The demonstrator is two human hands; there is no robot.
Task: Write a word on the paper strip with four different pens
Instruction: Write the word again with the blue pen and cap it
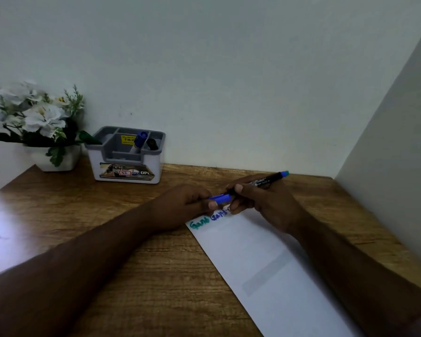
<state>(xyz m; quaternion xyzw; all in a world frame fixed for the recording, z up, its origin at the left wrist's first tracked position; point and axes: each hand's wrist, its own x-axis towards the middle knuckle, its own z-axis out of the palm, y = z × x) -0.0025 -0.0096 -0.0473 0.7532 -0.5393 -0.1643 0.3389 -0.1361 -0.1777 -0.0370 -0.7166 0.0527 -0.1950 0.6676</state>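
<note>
A long white paper strip [265, 268] lies slanted on the wooden desk. Near its far end stands a green word [199, 224] and a blue word [218, 215] beside it. My right hand [260, 203] grips a black-barrelled pen [265, 181] with a blue tail end, just above the writing. My left hand [192, 203] pinches the pen's blue cap [220, 198], which sits at the pen's front end; whether it is fully seated I cannot tell. Both wrists rest by the paper's far end.
A grey and white pen holder [127, 164] stands at the back of the desk with a blue-capped pen [140, 138] and a black pen [152, 143] in it. Left of it is a pot of white flowers [37, 122]. Walls close the back and right.
</note>
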